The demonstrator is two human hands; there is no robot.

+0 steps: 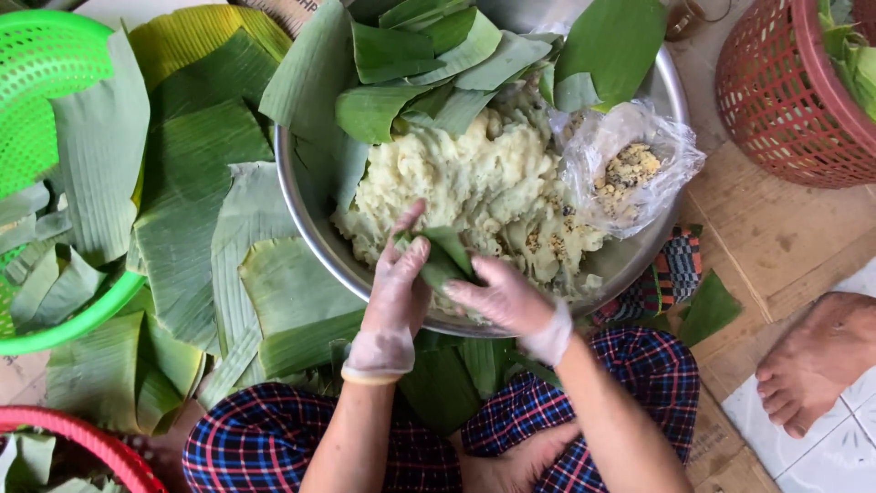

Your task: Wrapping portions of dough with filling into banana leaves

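I see both hands in thin clear gloves meeting over the near rim of a large steel bowl (315,233). My left hand (397,283) stands with fingers up and curled around the side of a small folded leaf parcel (441,257), thumb and fingers pressing its green wrapping. My right hand (506,301) comes in from the other side, its fingers closed on the lower edge of the same parcel, so the two hands pinch it between them. The parcel sits just above the bowl's front rim, touching the edge of the pale yellow dough (456,183) that fills the middle of the bowl.

Cut banana leaf pieces (429,55) lie heaped over the far part of the dough. At the right inside the bowl rests a crumpled clear plastic bag (630,160) with a crumbly yellowish filling in it. Larger banana leaves (210,183) are spread on the floor to the left of the bowl, some overlapping its rim. A green plastic basket (46,73) holding more leaf strips stands at the far left, a red basket (785,100) at the upper right, and another red rim (91,443) shows at the lower left corner. My knees in plaid trousers (648,365) frame the bottom. Another person's bare foot (817,361) rests on the floor at the right, well apart from the bowl.
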